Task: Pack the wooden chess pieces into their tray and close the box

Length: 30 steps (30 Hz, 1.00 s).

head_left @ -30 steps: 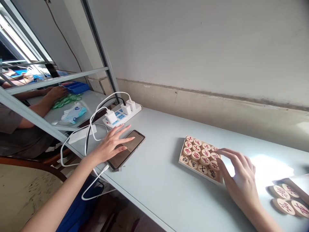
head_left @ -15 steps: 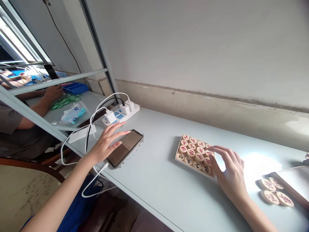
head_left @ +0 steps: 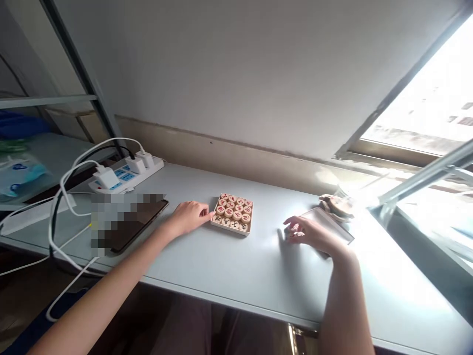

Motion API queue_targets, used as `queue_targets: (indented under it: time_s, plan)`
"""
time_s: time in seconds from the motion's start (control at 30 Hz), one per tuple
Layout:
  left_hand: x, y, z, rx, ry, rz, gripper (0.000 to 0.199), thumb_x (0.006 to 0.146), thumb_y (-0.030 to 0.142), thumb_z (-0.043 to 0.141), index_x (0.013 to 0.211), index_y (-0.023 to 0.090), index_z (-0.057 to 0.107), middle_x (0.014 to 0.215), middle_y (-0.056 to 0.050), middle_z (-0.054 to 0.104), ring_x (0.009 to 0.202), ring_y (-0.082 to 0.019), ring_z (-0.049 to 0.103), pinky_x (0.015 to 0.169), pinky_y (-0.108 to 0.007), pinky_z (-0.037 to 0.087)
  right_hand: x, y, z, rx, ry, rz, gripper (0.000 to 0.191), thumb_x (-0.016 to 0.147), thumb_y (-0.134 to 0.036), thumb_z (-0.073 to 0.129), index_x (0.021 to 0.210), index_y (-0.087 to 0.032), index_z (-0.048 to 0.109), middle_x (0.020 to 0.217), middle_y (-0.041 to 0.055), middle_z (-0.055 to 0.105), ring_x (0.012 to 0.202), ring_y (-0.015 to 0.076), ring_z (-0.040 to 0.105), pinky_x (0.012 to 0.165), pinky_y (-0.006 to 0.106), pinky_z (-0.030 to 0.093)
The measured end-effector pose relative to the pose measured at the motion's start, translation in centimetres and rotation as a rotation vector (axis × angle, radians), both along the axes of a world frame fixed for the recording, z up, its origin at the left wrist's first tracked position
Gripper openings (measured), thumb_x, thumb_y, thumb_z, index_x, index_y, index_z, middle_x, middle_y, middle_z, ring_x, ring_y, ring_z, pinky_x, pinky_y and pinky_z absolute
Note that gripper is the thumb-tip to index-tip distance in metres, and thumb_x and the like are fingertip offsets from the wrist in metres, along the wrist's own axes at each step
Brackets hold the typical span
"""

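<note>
The xiangqi pieces [head_left: 237,209] sit in a shallow open box [head_left: 232,229] on the grey tabletop [head_left: 221,266], marked faces up, filling it in tight rows. We read red characters on the rows at the back and black ones on the row along the near edge.

Just left of the box, our left hand [head_left: 190,217] rests with its fingers curled and its thumb stretched to the box's near-left side. Thumb and wall look to be touching; with the other fingertips hidden, we cannot tell whether they press on anything.

Right of the box and well apart from it, our right hand [head_left: 294,230] bends low with fingers drawn together. Something pale with reddish marks shows at the fingertips, likely loose pieces, but blur keeps us from telling whether they are pinched or only covered.

We judge the step in hand to be work on those loose discs, the left hand perhaps steadying the box. The next move seems to call for a firm hold on their round rims and light contact at the box, so the rows stay undisturbed.

Farther right of the box, beyond the right hand's fingers, lies a pale rectangular panel [head_left: 328,223], perhaps a lid, with a tan bundle [head_left: 339,205] just behind it. Left of the box, past the left hand, are a partly pixelated smartphone [head_left: 146,224] and, farther back, a power strip [head_left: 127,176].
</note>
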State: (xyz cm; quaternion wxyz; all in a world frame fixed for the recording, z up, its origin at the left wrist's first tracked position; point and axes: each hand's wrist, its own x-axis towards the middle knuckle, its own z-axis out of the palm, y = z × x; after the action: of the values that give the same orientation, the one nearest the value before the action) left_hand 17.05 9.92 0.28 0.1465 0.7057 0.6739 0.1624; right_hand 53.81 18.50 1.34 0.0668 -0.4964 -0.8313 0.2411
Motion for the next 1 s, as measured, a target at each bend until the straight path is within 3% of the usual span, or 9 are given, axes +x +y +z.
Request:
queue_targets:
  time_s: [0.13,0.23,0.4,0.53,0.73,0.87,1.0]
  plan:
    - [0.9,2.7,-0.5,-0.159,-0.11,-0.131,0.037,0.081,0.043,0.05,0.052,0.02,0.05,0.051,0.001,0.048,0.049,-0.013,0.038,0.053,-0.027,0.024,-1.1,-0.1,-0.3,0.09,-0.095,-0.011,0.014,0.067,-0.02,0.062,0.08,-0.023,0.068,0.075,0.0003,0.065,0.068,0.0159,0.061,0.058,0.027,0.047]
    - [0.9,3.2,-1.0,-0.223,-0.235,-0.223,0.035,0.079,0.044,0.052,0.054,0.019,0.054,0.054,0.002,0.051,0.052,-0.013,0.04,0.053,-0.026,0.026,-1.9,-0.3,0.0,0.066,-0.12,-0.042,0.016,0.066,-0.016,0.062,0.08,-0.022,0.069,0.072,-0.0002,0.065,0.064,0.0146,0.06,0.055,0.025,0.046]
    - [0.9,2.8,-2.1,-0.152,-0.37,-0.182,0.035,0.079,0.043,0.051,0.057,0.017,0.059,0.057,0.002,0.054,0.056,-0.013,0.043,0.057,-0.026,0.029,-0.8,-0.5,-0.1,0.113,-0.118,0.014,0.02,0.062,-0.009,0.064,0.076,-0.023,0.068,0.073,-0.0008,0.064,0.069,0.0151,0.06,0.062,0.025,0.048]
    - [0.9,2.6,-2.9,-0.013,-0.309,-0.153,0.034,0.08,0.039,0.048,0.057,0.016,0.057,0.057,0.001,0.053,0.058,-0.013,0.043,0.058,-0.026,0.03,-1.2,-0.3,-0.3,0.162,-0.111,0.001,0.01,0.068,-0.015,0.061,0.068,-0.022,0.068,0.075,0.0026,0.063,0.068,0.0166,0.059,0.063,0.028,0.047]
    - [1.2,2.6,-3.8,0.195,-0.177,-0.11,0.03,0.08,0.03,0.047,0.054,0.016,0.055,0.059,-0.001,0.057,0.058,-0.013,0.045,0.059,-0.026,0.031,-8.6,-2.7,0.2,0.185,0.255,0.233,0.023,0.087,-0.044,0.054,0.096,-0.026,0.067,0.086,0.0015,0.066,0.073,0.0153,0.058,0.066,0.027,0.044]
    - [0.5,2.4,-3.7,0.254,-0.098,-0.071,0.027,0.08,0.03,0.05,0.059,0.016,0.061,0.069,-0.005,0.065,0.063,-0.015,0.051,0.062,-0.026,0.033,-13.6,-4.2,-0.9,0.335,0.235,0.267,0.016,0.089,-0.037,0.057,0.096,-0.026,0.066,0.093,0.0011,0.069,0.081,0.0165,0.061,0.073,0.029,0.039]
    - [-0.1,2.3,-3.3,0.252,-0.098,-0.079,0.038,0.087,0.031,0.041,0.06,0.016,0.063,0.068,-0.005,0.066,0.064,-0.015,0.055,0.065,-0.026,0.036,-15.9,-4.1,-1.8,0.466,0.159,0.267,0.017,0.09,-0.03,0.057,0.104,-0.026,0.065,0.101,0.0031,0.07,0.093,0.0206,0.061,0.082,0.033,0.036]
